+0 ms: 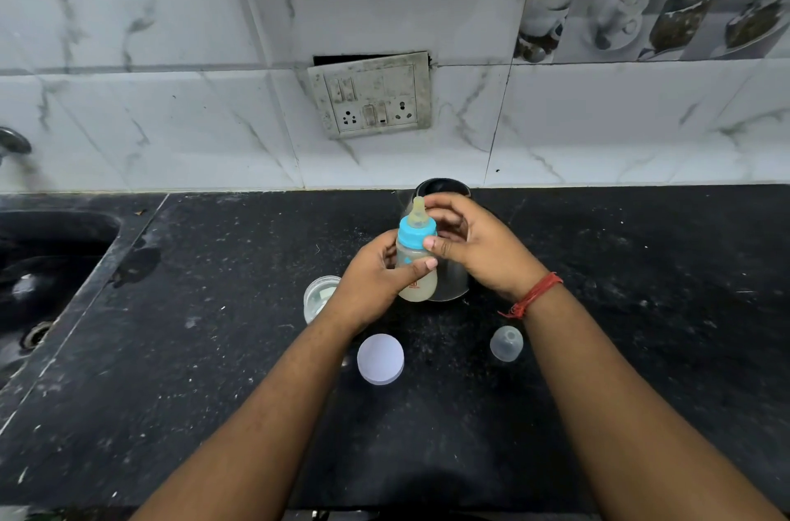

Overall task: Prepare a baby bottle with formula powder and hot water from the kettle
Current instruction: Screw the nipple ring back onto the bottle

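Two hands meet at one bottle (415,264), held upright above the black counter (213,349), and the coming move seems to turn on how the bottle's long axis runs: near vertical, teat (418,209) up, base down, tipped only slightly. Far left lies the sink (47,264), well apart from the work. Next, just left of the left hand and partly hidden by it, stands a small clear tub (318,296), open at the top; its contents cannot be told from here. The left hand (376,285) grasps the bottle's body from the left, thumb across the front, fingers wrapped behind. The bottle holds pale cloudy liquid, so powder and water look already mixed in. Its blue collar (417,233) sits on the neck. The right hand (466,243) comes in from the right at collar height, thumb pressed to the collar's lower edge and fingers curled by the teat, pinching the top. So the left hand has the body and the right has the cap, one above the other along the same axis, which suits a twist to tighten. Behind the bottle stands the kettle (449,281), mostly screened by the hands. On the counter nearer the person lie a white lid (380,359) and, further right, the clear cap (506,343), which the right hand is nearer to.
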{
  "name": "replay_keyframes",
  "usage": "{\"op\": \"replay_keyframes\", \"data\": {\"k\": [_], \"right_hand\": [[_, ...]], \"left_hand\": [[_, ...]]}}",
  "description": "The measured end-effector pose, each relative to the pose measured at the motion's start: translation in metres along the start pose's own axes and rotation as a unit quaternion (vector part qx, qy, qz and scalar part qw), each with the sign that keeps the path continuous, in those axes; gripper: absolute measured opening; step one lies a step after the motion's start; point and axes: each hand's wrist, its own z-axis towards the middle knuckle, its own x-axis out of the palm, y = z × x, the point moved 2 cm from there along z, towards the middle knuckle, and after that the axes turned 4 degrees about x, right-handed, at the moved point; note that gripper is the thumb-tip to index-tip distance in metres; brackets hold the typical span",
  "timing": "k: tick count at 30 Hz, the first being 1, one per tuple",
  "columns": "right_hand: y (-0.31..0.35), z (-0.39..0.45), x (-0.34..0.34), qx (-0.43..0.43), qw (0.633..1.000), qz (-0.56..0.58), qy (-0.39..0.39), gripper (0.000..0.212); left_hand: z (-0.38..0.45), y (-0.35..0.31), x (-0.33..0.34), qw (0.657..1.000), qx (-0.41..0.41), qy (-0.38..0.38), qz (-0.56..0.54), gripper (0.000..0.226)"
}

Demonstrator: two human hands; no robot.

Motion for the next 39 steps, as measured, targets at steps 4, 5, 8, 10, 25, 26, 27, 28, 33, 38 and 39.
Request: {"op": "replay_keyframes", "data": {"k": [4,5,8,10,25,26,27,28,33,38,39], "right_hand": [[0.003,0.003,0.004,0.006,0.999,-0.004,-0.031,0.055],[0.004,0.004,0.005,0.009,0.999,-0.008,-0.040,0.055],[0.007,0.008,0.011,0.011,0.997,-0.036,-0.066,0.048],[0.009,0.011,0.014,0.021,0.994,-0.061,-0.092,0.042],[0.008,0.012,-0.008,-0.002,0.994,0.100,0.035,0.048],[0.006,0.013,-0.007,-0.002,0.995,0.100,0.013,0.051],[0.004,0.014,-0.006,-0.003,0.995,0.103,-0.008,0.053],[0.003,0.014,-0.005,-0.003,0.995,0.101,-0.028,0.053],[0.003,0.014,0.010,-0.004,0.989,0.089,-0.114,0.042],[0.010,0.009,0.003,0.002,0.994,0.103,-0.024,0.047],[0.013,0.007,0.000,0.001,0.993,0.114,0.017,0.048]], "left_hand": [[0.001,-0.002,0.000,1.000,0.003,0.013,0.009,0.038],[0.001,-0.002,0.001,1.000,0.005,0.015,0.012,0.038],[0.001,-0.006,0.004,0.999,0.014,0.016,0.030,0.038],[0.001,-0.006,0.005,0.999,0.017,0.016,0.038,0.036],[0.006,-0.012,0.003,0.998,0.002,0.066,-0.006,0.035],[0.007,-0.013,0.004,0.999,0.006,0.054,0.002,0.035],[0.008,-0.013,0.004,0.999,0.011,0.042,0.011,0.036],[0.009,-0.013,0.005,0.999,0.020,0.029,0.023,0.036],[0.011,-0.010,0.006,0.992,0.058,-0.027,0.108,0.041],[0.009,-0.013,0.001,0.998,0.017,0.060,0.007,0.032],[0.009,-0.013,0.000,0.997,0.013,0.081,-0.001,0.029]]}}
